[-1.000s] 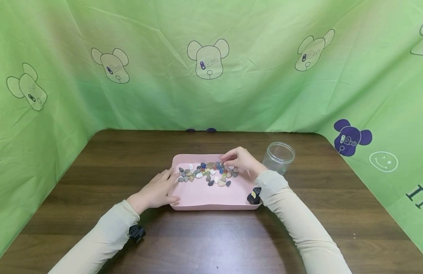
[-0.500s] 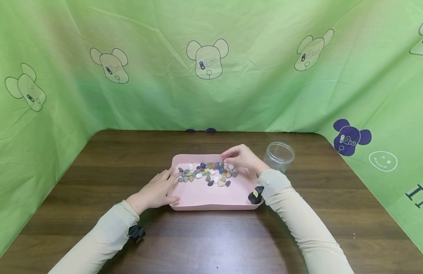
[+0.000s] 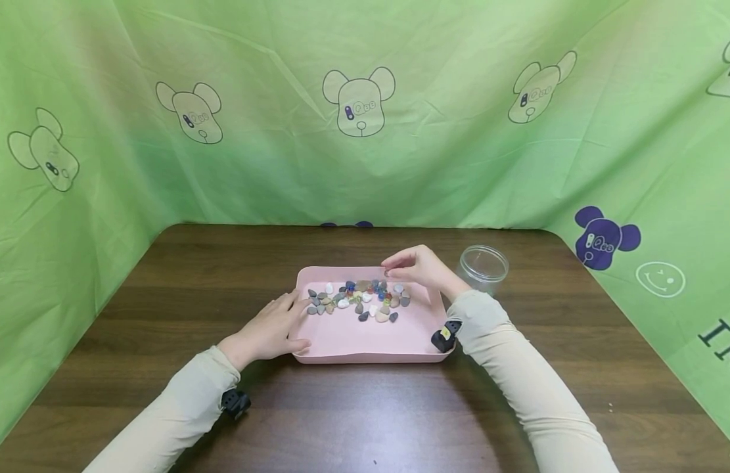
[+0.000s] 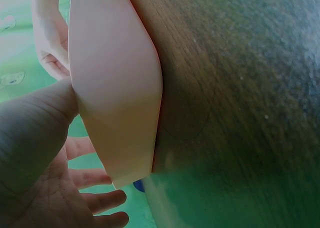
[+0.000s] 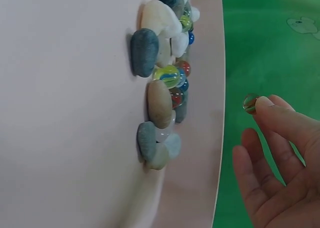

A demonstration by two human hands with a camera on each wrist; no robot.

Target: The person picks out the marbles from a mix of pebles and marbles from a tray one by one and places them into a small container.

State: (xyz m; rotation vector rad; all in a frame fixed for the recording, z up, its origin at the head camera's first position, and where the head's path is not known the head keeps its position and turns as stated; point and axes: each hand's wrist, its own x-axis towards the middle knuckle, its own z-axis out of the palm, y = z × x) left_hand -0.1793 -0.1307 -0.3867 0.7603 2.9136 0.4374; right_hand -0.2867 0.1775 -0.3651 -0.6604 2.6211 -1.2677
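Observation:
My right hand pinches a clear glass marble with a reddish-brown streak between thumb and fingertip. It is raised over the far right part of a pink tray; the other fingers bend loosely. Across the tray's far half lie grey, white and tan pebbles mixed with coloured marbles. My left hand rests at the tray's left edge, fingers spread and fairly straight over the rim. In the left wrist view its thumb goes behind the near wall, so the tip is hidden.
A clear, lidless jar stands just right of the tray's far corner, behind the right wrist. The dark wooden table runs back to a green printed curtain enclosing it on the back and sides.
My right hand has lifted away from the pebbles, rising slightly up and to the right with the marble pinched. The left hand and tray stay put.

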